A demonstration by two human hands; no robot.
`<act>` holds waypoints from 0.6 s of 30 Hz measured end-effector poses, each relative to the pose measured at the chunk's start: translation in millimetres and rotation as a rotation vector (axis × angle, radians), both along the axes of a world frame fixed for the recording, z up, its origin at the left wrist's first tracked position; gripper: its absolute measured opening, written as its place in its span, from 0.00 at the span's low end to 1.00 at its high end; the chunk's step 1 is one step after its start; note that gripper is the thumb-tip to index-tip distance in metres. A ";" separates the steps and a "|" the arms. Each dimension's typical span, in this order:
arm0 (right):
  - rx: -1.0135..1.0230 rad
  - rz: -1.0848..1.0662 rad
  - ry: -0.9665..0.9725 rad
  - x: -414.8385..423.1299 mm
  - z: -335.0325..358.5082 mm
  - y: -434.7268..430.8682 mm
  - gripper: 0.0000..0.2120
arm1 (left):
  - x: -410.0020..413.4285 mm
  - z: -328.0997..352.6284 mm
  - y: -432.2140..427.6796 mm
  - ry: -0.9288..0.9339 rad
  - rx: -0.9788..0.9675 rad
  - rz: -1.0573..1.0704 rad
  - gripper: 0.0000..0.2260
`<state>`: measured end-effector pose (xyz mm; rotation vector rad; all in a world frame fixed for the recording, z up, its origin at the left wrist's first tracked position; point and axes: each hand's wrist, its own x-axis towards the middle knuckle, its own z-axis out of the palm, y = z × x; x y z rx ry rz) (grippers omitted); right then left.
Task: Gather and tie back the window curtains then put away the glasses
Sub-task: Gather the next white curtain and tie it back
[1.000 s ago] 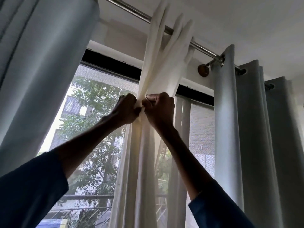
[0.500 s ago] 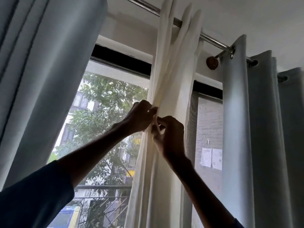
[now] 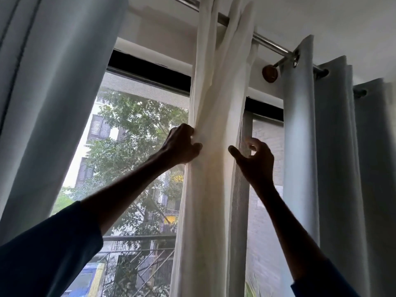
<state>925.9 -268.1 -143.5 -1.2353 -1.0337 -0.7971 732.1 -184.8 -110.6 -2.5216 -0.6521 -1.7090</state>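
Two hands reach up to the cream sheer curtain [image 3: 214, 116], which hangs bunched into a narrow column from the metal curtain rod [image 3: 270, 45] and serves as the fixed mark for everything else. To the left of that column, the left hand [image 3: 182, 146] is clenched on the sheer's left edge, fingers curled into the folds, though the fingertips are buried in fabric and backlit so the exact pinch is hard to read. To its right, the right hand [image 3: 255, 161] is released, thumb and fingers spread and slightly curled, just beside the cloth's right edge but not gripping it; whether a fingertip brushes the fabric cannot be told. Both hands are dark silhouettes against the bright window [image 3: 132, 146] behind the sheer, where a tree and a building show through mesh. Further right of the sheer hangs a grey eyelet curtain [image 3: 300, 146] on the same rod, its lower part cut off by the frame; further left, another grey curtain [image 3: 53, 103] fills the edge, its top out of view. The rod's left end runs off the top of the picture, and the sheer's top is cropped too. Dark blue sleeves [image 3: 42, 260] cover the forearms at the bottom corners. No tie-back can be made out, and the glasses are not in view
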 end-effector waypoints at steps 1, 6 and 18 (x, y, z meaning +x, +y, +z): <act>-0.110 0.081 0.131 9.4 4.3 2.6 0.29 | -1.4 1.1 -0.7 0.006 -0.001 0.000 0.19; -0.297 0.484 0.322 16.4 -0.3 13.8 0.30 | -9.3 4.1 0.6 0.016 -0.026 -0.116 0.12; 0.337 0.053 -0.163 -40.2 -44.5 17.5 0.15 | 6.0 -6.1 -5.4 -0.019 0.099 0.077 0.16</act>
